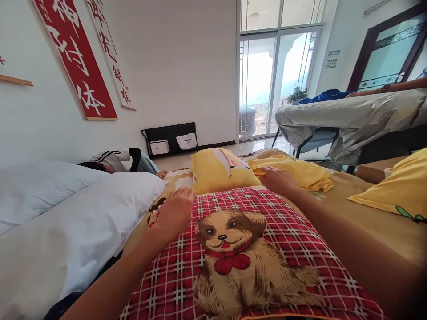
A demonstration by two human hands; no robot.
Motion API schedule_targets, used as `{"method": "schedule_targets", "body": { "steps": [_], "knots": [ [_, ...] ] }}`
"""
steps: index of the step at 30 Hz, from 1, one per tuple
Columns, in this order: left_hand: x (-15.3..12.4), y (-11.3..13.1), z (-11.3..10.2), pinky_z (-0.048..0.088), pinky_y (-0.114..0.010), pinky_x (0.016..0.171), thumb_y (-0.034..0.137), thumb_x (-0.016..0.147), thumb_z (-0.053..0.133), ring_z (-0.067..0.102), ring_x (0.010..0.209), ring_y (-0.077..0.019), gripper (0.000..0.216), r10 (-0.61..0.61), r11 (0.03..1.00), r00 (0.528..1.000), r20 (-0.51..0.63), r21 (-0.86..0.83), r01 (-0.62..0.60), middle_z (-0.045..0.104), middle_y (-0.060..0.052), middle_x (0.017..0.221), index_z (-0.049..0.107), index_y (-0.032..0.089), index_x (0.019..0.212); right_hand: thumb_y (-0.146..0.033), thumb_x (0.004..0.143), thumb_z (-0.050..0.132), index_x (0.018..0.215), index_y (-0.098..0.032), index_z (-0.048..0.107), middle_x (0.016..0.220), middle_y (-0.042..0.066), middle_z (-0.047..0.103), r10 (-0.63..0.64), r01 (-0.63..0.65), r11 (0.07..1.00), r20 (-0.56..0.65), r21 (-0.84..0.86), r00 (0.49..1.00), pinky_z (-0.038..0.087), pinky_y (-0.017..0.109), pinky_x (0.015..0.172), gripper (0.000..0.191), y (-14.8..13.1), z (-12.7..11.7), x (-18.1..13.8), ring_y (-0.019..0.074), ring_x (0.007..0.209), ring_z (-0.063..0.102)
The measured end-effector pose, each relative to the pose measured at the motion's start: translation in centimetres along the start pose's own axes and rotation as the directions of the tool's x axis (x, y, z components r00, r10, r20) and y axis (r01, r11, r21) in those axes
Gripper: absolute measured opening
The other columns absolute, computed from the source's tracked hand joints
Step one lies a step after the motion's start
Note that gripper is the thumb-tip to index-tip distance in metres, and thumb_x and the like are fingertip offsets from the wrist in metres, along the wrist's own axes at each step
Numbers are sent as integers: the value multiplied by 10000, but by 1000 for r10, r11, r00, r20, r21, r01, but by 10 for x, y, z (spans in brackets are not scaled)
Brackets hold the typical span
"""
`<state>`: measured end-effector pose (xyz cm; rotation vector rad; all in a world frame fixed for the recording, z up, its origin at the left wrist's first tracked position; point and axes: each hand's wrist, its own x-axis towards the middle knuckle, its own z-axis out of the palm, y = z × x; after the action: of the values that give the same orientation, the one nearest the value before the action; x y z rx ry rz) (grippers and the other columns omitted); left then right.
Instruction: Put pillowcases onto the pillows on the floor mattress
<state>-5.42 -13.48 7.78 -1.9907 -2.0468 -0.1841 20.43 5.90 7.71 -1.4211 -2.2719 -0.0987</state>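
In front of me lies a red plaid pillow printed with a sitting brown-and-cream puppy in a red bow. My left hand rests at its far left edge, fingers bent slightly and pointing inward. My right hand is at the far right corner, beside a crumpled yellow cloth, with its fingers stretched toward the middle. Neither hand shows a firm grip; the fingertips are partly hidden. Just beyond the plaid pillow sits a yellow pillow with a pink and white print.
White pillows are piled on the left. Behind them a person in a striped top is bent low. Another yellow pillow lies right, near a cardboard box. A table under plastic sheeting stands by the glass doors.
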Motion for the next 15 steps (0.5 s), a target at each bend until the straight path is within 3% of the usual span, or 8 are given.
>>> {"method": "schedule_targets", "body": {
  "steps": [2, 4, 6, 9, 12, 15],
  "knots": [
    [66, 26, 8, 332, -365, 1090, 88, 833, 402, 418, 1312, -232, 438, -30, 999, 999, 33, -36, 31, 502, -134, 1381, 561, 130, 1239, -342, 952, 484, 1296, -228, 502, 1374, 82, 488, -132, 131, 991, 40, 6, 990, 361, 457, 1047, 362, -34, 20, 11, 225, 1236, 465],
    [100, 44, 39, 316, -379, 1101, 132, 897, 332, 381, 1344, -236, 436, -98, 992, 992, 81, -66, 104, 444, -169, 1428, 513, 84, 1291, -318, 976, 391, 1351, -253, 463, 1463, 66, 416, -218, 218, 976, 105, 18, 970, 231, 440, 1118, 388, -64, 56, 8, 214, 1356, 333],
    [107, 55, 82, 309, -398, 1103, 219, 948, 309, 423, 1315, -229, 413, -127, 985, 978, 165, -94, 144, 501, -164, 1382, 535, 97, 1271, -321, 978, 332, 1341, -234, 492, 1446, 85, 446, -226, 225, 974, 199, 30, 954, 221, 462, 1106, 406, -80, 96, -4, 235, 1364, 332],
    [99, 60, 134, 290, -442, 1106, 347, 973, 342, 503, 1237, -216, 398, -136, 976, 951, 278, -126, 176, 596, -126, 1274, 586, 134, 1205, -338, 971, 296, 1289, -225, 558, 1348, 104, 552, -207, 202, 978, 321, 48, 924, 245, 473, 1077, 427, -78, 140, -22, 252, 1289, 442],
    [103, 40, 153, 313, -490, 1078, 506, 963, 323, 525, 1207, -233, 500, -172, 959, 915, 364, -151, 240, 602, -117, 1261, 584, 159, 1211, -430, 969, 266, 1286, -251, 568, 1336, 77, 568, -203, 187, 979, 389, 77, 899, 243, 468, 1078, 473, -57, 151, -16, 242, 1260, 476],
    [110, -8, 157, 320, -532, 1063, 634, 905, 354, 527, 1199, -260, 598, -254, 926, 862, 439, -145, 347, 595, -120, 1263, 589, 174, 1208, -526, 952, 256, 1276, -278, 584, 1353, 52, 555, -176, 149, 984, 429, 97, 886, 198, 482, 1102, 523, -26, 144, 4, 249, 1296, 437]
  ]
}}
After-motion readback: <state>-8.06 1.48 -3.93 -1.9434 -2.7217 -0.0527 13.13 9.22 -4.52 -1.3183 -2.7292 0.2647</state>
